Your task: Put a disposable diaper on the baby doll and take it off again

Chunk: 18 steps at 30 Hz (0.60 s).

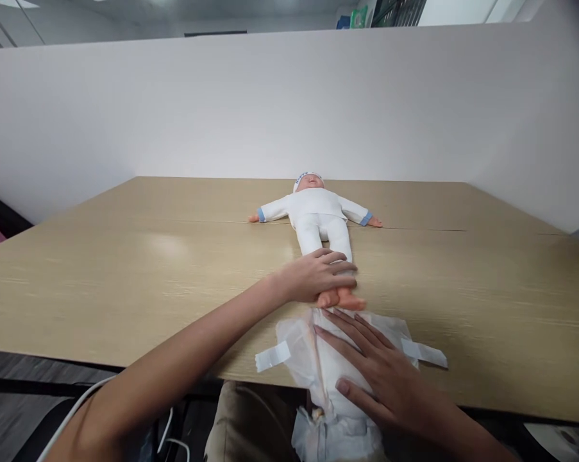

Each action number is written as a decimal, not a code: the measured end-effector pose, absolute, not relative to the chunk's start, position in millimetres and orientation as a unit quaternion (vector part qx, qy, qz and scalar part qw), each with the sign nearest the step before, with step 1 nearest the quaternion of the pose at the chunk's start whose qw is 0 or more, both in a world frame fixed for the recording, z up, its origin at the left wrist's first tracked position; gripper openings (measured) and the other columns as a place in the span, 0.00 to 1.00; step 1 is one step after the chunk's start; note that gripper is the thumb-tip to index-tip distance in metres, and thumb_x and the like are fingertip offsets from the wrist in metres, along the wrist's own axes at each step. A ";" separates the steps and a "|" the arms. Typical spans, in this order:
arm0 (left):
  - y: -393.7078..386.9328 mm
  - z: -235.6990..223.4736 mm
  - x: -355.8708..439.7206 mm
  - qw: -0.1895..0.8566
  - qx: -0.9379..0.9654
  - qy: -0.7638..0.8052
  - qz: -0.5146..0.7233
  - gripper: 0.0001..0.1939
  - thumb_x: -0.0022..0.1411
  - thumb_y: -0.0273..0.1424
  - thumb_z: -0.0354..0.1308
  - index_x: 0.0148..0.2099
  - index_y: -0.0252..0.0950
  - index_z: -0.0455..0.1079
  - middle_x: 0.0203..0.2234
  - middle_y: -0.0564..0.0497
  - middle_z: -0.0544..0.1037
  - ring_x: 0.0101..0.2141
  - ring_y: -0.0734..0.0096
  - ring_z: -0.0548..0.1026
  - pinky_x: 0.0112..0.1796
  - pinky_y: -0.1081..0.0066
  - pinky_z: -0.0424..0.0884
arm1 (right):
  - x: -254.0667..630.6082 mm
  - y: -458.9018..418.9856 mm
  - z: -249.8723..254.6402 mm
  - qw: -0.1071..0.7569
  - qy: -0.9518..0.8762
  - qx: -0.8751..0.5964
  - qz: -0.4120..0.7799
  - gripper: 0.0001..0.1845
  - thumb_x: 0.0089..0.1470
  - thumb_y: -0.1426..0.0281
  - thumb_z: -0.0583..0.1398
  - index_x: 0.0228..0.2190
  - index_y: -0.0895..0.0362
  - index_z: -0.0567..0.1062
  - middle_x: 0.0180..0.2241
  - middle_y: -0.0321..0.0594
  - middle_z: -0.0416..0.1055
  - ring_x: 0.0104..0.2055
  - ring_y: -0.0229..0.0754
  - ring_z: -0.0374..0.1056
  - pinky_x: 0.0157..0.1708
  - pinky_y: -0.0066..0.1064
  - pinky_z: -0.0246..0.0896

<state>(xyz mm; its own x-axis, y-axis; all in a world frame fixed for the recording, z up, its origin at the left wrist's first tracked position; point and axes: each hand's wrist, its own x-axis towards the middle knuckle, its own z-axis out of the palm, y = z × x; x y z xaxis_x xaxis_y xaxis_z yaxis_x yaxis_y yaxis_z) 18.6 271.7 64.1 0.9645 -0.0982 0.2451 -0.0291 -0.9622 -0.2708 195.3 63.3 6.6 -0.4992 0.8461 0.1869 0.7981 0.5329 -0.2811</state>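
Observation:
A baby doll [317, 202] in a white top, white trousers and a cap lies on its back, arms spread and feet toward me. Across its lower legs lies my left hand [322, 274], its fingers wrapped over both ankles just above the bare feet. Closer to me an unfolded white diaper [335, 366] hangs partly over the table's front edge, its tape tabs stuck out to both sides. My right hand [366, 356] rests flat on the diaper's inner pad with the fingers stretched out. The doll's feet touch or nearly touch the diaper's far end.
The wooden table [125, 276] has a seam running across it behind the doll's legs. A white partition [270, 102] rises along the table's far edge and sides. Below the front edge are my knee [245, 420] and a white cable [72, 414].

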 end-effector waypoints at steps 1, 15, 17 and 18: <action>275.5 64.6 20.8 0.135 -0.980 0.047 -0.136 0.13 0.74 0.28 0.58 0.57 0.38 0.76 0.62 0.43 0.79 0.58 0.53 0.74 0.56 0.57 0.66 | 195.7 63.2 8.4 0.150 -0.861 -0.478 0.088 0.42 0.73 0.54 0.59 0.79 0.42 0.50 0.80 0.38 0.46 0.81 0.59 0.49 0.76 0.58 0.55; 307.9 162.8 22.3 -0.181 -0.941 -0.053 -0.281 0.16 0.67 0.37 0.62 0.56 0.40 0.74 0.52 0.49 0.83 0.51 0.57 0.75 0.55 0.57 0.70 | 213.8 145.9 26.1 0.148 -0.855 -0.462 0.186 0.41 0.73 0.50 0.60 0.78 0.38 0.53 0.80 0.34 0.47 0.82 0.56 0.45 0.80 0.58 0.42; 313.3 175.5 19.4 -0.222 -0.923 -0.058 -0.309 0.17 0.68 0.38 0.64 0.55 0.39 0.74 0.51 0.48 0.83 0.51 0.59 0.77 0.55 0.58 0.71 | 213.7 175.2 25.1 0.137 -0.855 -0.466 0.181 0.40 0.73 0.48 0.59 0.78 0.40 0.54 0.80 0.36 0.46 0.82 0.55 0.44 0.80 0.59 0.40; 316.1 180.2 18.2 -0.236 -0.915 -0.059 -0.322 0.17 0.68 0.38 0.65 0.55 0.39 0.74 0.51 0.48 0.83 0.51 0.60 0.77 0.56 0.59 0.71 | 213.3 190.7 25.0 0.132 -0.857 -0.467 0.176 0.40 0.74 0.47 0.58 0.78 0.42 0.55 0.80 0.38 0.46 0.82 0.55 0.44 0.80 0.60 0.41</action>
<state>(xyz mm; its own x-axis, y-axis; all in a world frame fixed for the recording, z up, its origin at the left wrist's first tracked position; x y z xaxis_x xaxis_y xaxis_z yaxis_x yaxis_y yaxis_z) 18.2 316.1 180.2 0.7857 0.2599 0.5614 -0.0435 -0.8820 0.4692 213.3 190.7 25.0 -0.5298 0.8459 0.0612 0.7531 0.5025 -0.4247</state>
